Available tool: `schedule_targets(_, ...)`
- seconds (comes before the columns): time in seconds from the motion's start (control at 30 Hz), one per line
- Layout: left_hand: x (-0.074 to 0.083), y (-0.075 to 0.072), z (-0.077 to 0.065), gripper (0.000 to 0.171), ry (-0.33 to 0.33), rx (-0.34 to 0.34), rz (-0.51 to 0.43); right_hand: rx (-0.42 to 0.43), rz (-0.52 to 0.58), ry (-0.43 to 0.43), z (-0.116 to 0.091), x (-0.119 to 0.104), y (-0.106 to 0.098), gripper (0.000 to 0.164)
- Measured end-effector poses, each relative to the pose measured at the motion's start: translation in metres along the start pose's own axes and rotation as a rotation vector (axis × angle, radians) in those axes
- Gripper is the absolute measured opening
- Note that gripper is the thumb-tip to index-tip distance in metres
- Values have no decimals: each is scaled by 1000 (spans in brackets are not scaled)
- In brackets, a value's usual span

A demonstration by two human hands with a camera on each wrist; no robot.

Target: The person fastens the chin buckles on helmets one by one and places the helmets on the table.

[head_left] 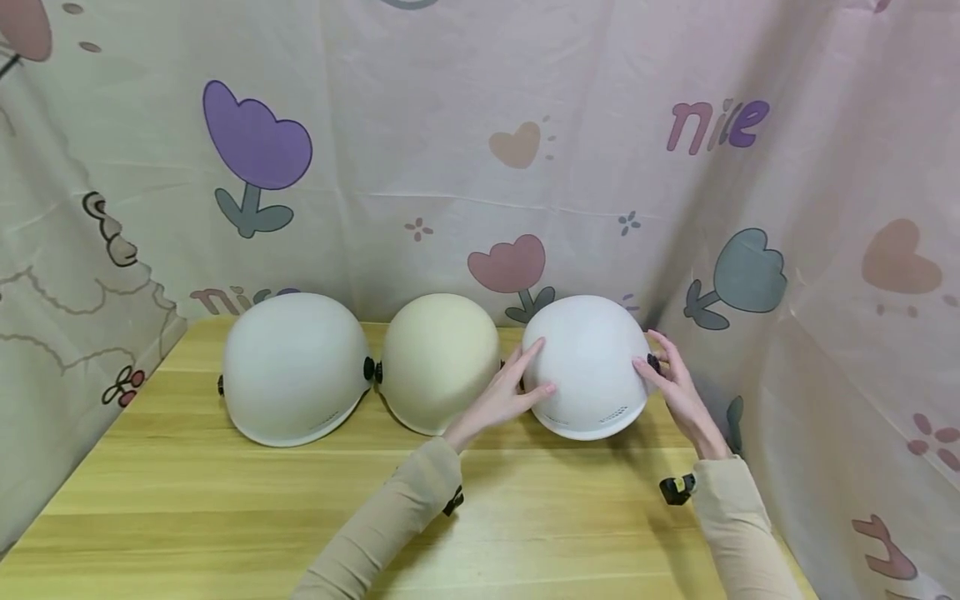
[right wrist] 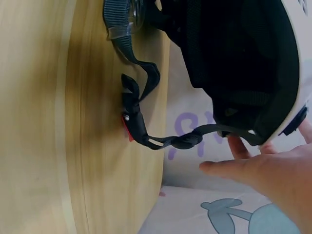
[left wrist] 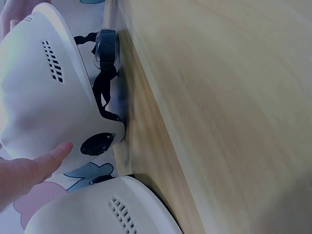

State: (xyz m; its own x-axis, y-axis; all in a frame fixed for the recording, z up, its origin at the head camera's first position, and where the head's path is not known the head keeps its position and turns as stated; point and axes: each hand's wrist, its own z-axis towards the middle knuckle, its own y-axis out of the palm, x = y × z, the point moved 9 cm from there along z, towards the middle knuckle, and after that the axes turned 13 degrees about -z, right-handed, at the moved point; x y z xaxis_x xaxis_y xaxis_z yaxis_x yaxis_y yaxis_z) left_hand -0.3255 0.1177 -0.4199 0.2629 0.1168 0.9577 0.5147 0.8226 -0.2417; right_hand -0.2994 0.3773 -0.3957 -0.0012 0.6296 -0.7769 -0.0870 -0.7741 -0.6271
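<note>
On the wooden table [head_left: 225,500], near its right end, my left hand [head_left: 510,392] and right hand [head_left: 675,387] press with almost straight fingers on both sides of the white helmet [head_left: 588,367]. I judge I am placing it; next I must align it with the cream helmet [head_left: 438,358] beside.

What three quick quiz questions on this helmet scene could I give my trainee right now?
1. True or false: both hands touch the white helmet.
2. How many helmets stand on the table?
3. Which helmet is in the middle: A) grey helmet, B) cream helmet, C) white helmet?

Key:
1. True: the left hand lies on its left side, the right hand on its right, fingers straight.
2. Three, in a row by the curtain.
3. B.
</note>
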Motion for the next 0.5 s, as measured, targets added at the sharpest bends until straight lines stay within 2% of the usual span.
schedule_targets(0.1, -1, 0, 1, 78, 12, -9, 19, -22, -28, -2, 2, -1, 3, 78)
schedule_targets(0.3, -2, -1, 2, 80, 34, 0, 51, -71, -154, -8, 7, 1, 12, 87)
schedule_targets(0.5, -5, -1, 1, 81, 41, 6, 90, -143, -77, 2, 5, 14, 27, 87)
